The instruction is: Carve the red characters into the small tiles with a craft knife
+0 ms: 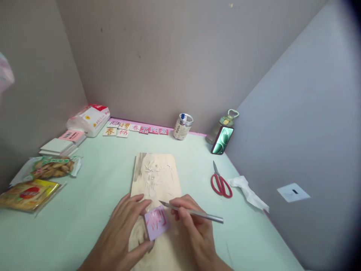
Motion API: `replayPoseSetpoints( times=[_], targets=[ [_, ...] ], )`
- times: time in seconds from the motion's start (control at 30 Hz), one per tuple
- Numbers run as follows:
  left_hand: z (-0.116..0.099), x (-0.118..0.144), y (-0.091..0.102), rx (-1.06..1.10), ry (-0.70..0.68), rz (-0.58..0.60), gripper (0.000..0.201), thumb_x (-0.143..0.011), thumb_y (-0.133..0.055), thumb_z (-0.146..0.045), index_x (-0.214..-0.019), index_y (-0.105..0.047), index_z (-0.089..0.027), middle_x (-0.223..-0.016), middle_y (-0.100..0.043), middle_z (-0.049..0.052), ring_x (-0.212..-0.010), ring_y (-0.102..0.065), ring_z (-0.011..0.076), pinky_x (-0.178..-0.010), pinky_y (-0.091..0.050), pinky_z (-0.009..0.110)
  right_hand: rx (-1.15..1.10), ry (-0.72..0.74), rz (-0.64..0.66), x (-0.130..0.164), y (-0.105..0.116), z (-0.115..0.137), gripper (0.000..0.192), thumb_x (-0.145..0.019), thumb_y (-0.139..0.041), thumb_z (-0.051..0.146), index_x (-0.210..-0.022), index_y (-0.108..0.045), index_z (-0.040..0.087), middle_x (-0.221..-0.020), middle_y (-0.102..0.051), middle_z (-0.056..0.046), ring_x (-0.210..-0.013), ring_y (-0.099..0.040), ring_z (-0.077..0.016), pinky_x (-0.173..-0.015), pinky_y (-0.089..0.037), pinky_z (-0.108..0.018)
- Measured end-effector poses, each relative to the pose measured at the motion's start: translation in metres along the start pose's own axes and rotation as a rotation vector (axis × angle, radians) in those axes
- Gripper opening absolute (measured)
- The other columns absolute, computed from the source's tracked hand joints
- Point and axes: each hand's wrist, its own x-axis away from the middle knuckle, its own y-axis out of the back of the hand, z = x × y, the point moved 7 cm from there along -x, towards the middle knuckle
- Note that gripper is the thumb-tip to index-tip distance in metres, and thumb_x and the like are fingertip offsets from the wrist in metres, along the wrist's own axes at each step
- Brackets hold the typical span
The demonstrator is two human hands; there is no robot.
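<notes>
The small tile (109, 131) at the back of the bench reads 春; the pale block (156, 222) carries a red character too blurred to read.

Both arms are cut off by the bottom edge. The board (156, 177) is partly hidden under the hands. The red marks on the tiles (135, 128) are too small to be read.

Our two bare hands, left hand (124, 229), right hand (194, 229), no gloves, no rings, no sleeves at our wrists
</notes>
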Motion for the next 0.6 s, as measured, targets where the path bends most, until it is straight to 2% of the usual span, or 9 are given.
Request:
replayPoseSetpoints(
  times=[0.13,0.23,0.43,0.6],
  targets=[
    [-0.002,0.001,0.002,-0.019,-0.047,-0.06,0.067,-0.086,-0.065,-0.031,-0.146,-0.037,-0.023,-0.142,-0.057,0.009,-0.136,-0.051,0.029,-0.117,-0.04,0.049,0.074,0.095,0.017,0.0,-0.005,0.006,0.019,-0.099,-0.058,0.032,-0.089,-0.072,0.024,-0.079,-0.064,-0.003,-0.072,-0.059,-0.0168,-0.065,-0.045,-0.027],
    [0.004,0.002,-0.002,-0.028,-0.039,-0.061,0.068,-0.086,-0.065,-0.033,-0.147,-0.036,-0.024,-0.142,-0.058,0.009,-0.135,-0.052,0.0316,-0.115,-0.042,0.051,0.091,0.063,-0.013,-0.002,-0.005,0.005,0.021,-0.096,-0.061,0.033,-0.08,-0.067,0.021,-0.072,-0.06,-0.001,-0.063,-0.054,-0.0151,-0.058,-0.042,-0.026],
    [0.01,0.002,-0.009,-0.015,-0.029,-0.008,0.074,-0.086,-0.068,-0.036,-0.15,-0.031,-0.028,-0.141,-0.057,0.008,-0.137,-0.05,0.0319,-0.117,-0.038,0.054,0.062,0.027,-0.016,-0.002,-0.005,0.004,0.018,-0.093,-0.063,0.034,-0.081,-0.064,0.021,-0.069,-0.061,0.0,-0.062,-0.054,-0.0145,-0.057,-0.043,-0.025],
    [0.01,-0.004,-0.001,0.059,-0.055,0.042,0.079,-0.083,-0.074,-0.042,-0.149,-0.034,-0.03,-0.135,-0.062,0.006,-0.133,-0.054,0.03,-0.12,-0.033,0.051,0.084,-0.03,-0.005,0.0,-0.006,0.001,0.016,-0.088,-0.068,0.031,-0.078,-0.062,0.021,-0.068,-0.059,0.001,-0.06,-0.053,-0.0136,-0.055,-0.042,-0.024]
  ],
)
